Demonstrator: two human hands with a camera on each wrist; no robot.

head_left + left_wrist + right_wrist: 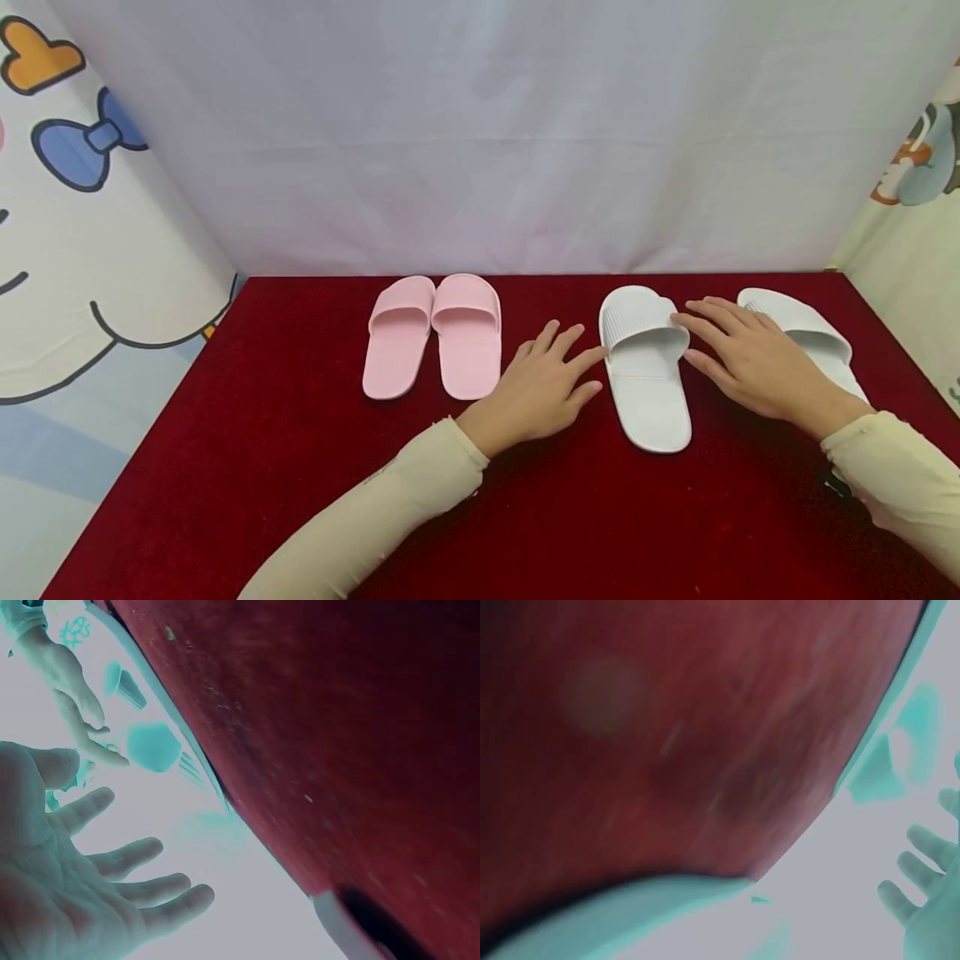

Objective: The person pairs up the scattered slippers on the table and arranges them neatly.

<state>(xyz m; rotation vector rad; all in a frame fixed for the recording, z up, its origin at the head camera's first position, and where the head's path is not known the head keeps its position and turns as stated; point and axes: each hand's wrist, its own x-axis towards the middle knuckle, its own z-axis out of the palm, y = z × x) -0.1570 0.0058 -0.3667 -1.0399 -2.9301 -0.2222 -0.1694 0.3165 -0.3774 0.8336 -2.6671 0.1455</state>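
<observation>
In the head view a white slipper (651, 400) lies on the red cloth between the two hands, its strap end toward the back. My left hand (546, 387) hovers at its left side with fingers spread, one fingertip at or just beside the strap's edge. Over on the other side my right hand (750, 362) extends loosely bent fingers toward the strap; whether they touch it I cannot tell. Behind the right hand lies a second white slipper (817, 337), partly hidden. Both palms, the left (82, 885) and the right (934, 900), hold nothing in the wrist views.
Two pink slippers (467, 354) lie side by side left of the left hand. Red cloth (262, 417) covers the table. A pale curtain (480, 133) hangs behind it, with cartoon-printed sheets (90, 275) at the sides. A small dark object (837, 485) sits by the right sleeve.
</observation>
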